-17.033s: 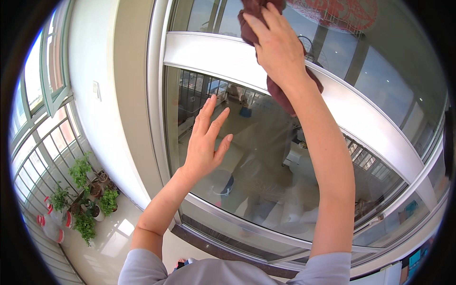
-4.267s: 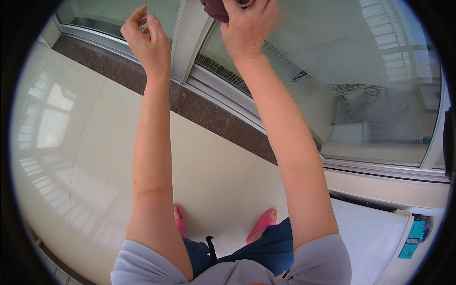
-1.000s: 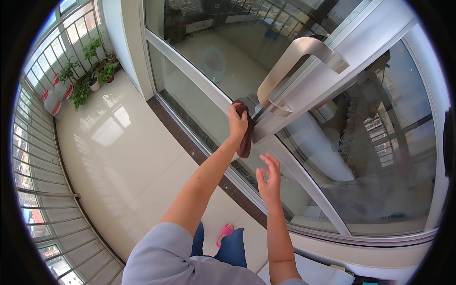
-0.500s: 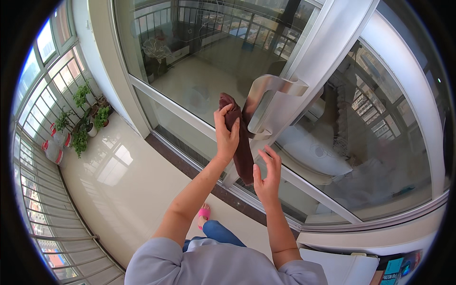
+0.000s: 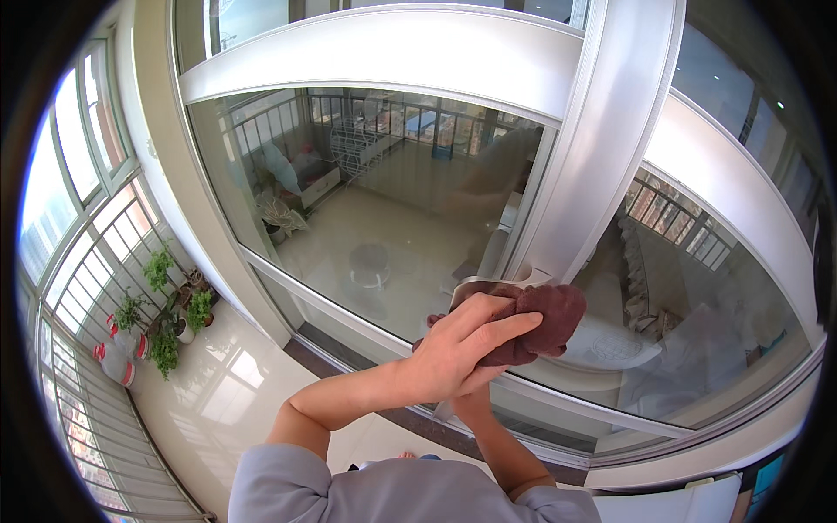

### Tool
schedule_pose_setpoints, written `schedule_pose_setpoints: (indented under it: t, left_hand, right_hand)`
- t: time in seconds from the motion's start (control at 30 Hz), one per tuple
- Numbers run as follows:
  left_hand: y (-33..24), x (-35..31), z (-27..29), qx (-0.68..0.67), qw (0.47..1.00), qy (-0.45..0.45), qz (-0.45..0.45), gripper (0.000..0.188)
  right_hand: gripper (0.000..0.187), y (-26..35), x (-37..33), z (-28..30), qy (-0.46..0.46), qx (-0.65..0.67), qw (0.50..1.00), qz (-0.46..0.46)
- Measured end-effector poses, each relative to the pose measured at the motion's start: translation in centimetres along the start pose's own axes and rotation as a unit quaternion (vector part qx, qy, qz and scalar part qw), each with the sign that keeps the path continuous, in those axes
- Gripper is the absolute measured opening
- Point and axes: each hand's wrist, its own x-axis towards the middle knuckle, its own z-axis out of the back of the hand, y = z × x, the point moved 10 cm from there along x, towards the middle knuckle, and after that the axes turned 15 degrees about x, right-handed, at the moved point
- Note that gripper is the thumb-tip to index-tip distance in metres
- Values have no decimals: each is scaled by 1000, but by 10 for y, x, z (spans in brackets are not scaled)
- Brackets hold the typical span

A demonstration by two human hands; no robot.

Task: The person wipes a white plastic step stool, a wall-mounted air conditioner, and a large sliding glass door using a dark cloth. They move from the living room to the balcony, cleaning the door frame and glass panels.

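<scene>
A dark brown cloth (image 5: pixel 556 321) lies bunched over the silver pull handle (image 5: pixel 469 290) of the sliding glass door. My left hand (image 5: pixel 458 347) is closed on this cloth, its fingers pointing right across the top. Only the upper end of the handle shows from behind the fabric. Beneath the left hand is my right hand (image 5: pixel 473 403), with its wrist below; its fingers are hidden by the left hand and the cloth.
The door's wide metal frame (image 5: pixel 610 113) rises between glass panes (image 5: pixel 375 200). At the left, potted plants (image 5: pixel 166 322) and clear plastic jugs (image 5: pixel 115 362) stand on the tiled floor beside a railing (image 5: pixel 74 392). A white surface (image 5: pixel 671 504) sits at lower right.
My left hand has moved right with the cloth, from beside the handle to over it. The right hand has gone under the left. The view has tilted up to show more of the door.
</scene>
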Motion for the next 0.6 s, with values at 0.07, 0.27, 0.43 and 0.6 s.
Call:
schedule_pose_setpoints:
  t: [0.07,0.27,0.43,0.6]
  left_hand:
    - [21,-12,13,-44,991,70,107,69]
    - [92,-101,1,-469,777,73,413,63]
    - [87,-151,-38,-703,526,64,474,65]
    - [130,-75,21,-575,703,-39,417,49]
  right_hand:
    - [40,-12,0,5,-26,71,997,-19]
    - [34,65,30,-15,110,46,984,131]
    - [38,70,38,-44,194,-67,977,56]
    - [46,103,57,-47,92,-256,953,136]
